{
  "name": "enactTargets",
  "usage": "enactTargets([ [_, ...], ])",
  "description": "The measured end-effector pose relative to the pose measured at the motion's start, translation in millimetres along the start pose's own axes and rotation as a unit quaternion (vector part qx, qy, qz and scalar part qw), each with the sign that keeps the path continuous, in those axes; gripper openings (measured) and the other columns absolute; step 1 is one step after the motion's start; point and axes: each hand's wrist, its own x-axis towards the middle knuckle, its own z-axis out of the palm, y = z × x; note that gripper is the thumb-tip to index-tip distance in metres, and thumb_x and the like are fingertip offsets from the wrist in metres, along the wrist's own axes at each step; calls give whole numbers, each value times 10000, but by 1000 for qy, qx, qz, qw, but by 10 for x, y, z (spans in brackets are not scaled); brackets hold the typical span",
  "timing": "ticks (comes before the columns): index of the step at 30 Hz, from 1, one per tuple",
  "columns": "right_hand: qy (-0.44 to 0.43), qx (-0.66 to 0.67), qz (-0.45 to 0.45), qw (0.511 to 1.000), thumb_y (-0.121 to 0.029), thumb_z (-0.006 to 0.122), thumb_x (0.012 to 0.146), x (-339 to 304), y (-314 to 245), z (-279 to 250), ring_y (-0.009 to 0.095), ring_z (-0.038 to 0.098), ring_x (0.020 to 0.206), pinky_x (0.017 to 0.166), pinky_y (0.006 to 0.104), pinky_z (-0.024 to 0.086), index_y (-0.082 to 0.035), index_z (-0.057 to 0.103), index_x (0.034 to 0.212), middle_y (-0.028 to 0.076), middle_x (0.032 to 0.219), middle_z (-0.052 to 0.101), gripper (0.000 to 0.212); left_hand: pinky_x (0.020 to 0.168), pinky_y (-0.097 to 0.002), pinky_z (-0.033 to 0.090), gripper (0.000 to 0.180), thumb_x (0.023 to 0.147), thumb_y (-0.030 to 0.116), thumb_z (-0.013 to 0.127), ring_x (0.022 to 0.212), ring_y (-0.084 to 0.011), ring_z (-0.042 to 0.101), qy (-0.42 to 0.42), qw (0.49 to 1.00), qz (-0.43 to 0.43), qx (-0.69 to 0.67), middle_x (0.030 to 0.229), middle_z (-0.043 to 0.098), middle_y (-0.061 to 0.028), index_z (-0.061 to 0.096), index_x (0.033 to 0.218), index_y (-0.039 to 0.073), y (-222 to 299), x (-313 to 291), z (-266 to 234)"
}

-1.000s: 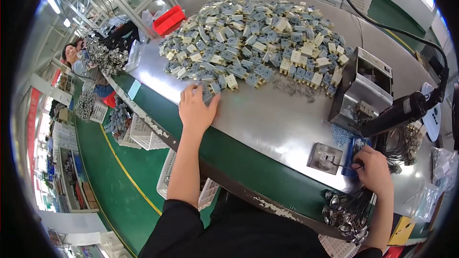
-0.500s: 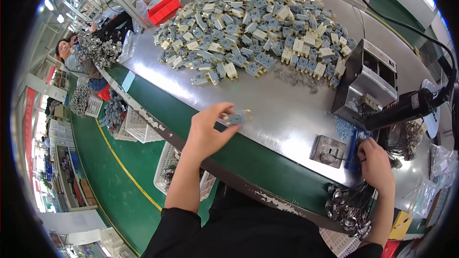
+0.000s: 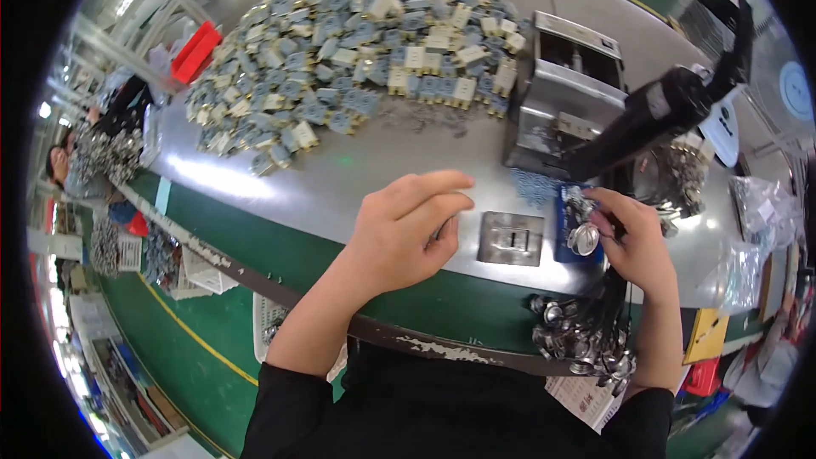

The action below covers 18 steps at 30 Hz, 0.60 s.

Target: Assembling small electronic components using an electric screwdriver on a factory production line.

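My left hand [image 3: 412, 229] hovers over the front of the metal bench. Its fingers are half bent and apart from the thumb, and nothing shows between them. Just to its right lies a square metal block [image 3: 495, 248] with a slot in its middle. At a blue tray [image 3: 563, 225], my right hand [image 3: 633, 234] has its fingertips closed around a shiny round metal piece [image 3: 584, 240]. More small metal parts lie in the tray under the fingers. A bunch of similar round pieces on dark cables [image 3: 565, 331] hangs over the front edge beside my right forearm.
A big heap of grey and cream electrical parts [image 3: 340, 51] covers the back of the bench [image 3: 331, 183]. A metal box-shaped machine [image 3: 552, 93] and a thick black tool [image 3: 650, 119] stand behind the tray. Small blue pieces [image 3: 534, 187] lie scattered there. A red bin [image 3: 195, 51] stands far left.
My left hand has moved right toward the metal block; the grey part at its fingers before no longer shows. The round piece now shows at my right fingertips. The view has shifted right.
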Motion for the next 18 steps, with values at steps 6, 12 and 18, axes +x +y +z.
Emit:
enactTargets([
  [6, 54, 25, -49, 997, 51, 701, 875, -23, 78, -67, 232, 727, 787, 723, 332, 552, -10, 725, 1156, 112, 881, 717, 289, 638, -366, 501, 317, 725, -23, 703, 706, -269, 602, -71, 995, -14, -67, 904, 751, -43, 722, 1022, 86, 71, 69, 734],
  [12, 65, 40, -50, 996, 66, 705, 888, -9, 76, -50, 243, 717, 775, 718, 333, 553, -3, 719, 1166, 117, 883, 713, 286, 665, -355, 529, 366, 783, 42, 772, 695, -242, 626, -160, 967, -142, -140, 904, 729, -118, 696, 1140, 58, 200, 189, 603],
  [18, 71, 56, -74, 993, 101, 721, 862, 9, 82, -62, 249, 707, 765, 702, 329, 550, -1, 727, 1145, 124, 905, 718, 302, 648, -338, 539, 345, 807, 75, 841, 699, -209, 668, -236, 942, -168, -168, 963, 743, -104, 736, 1134, 55, 51, 115, 467],
])
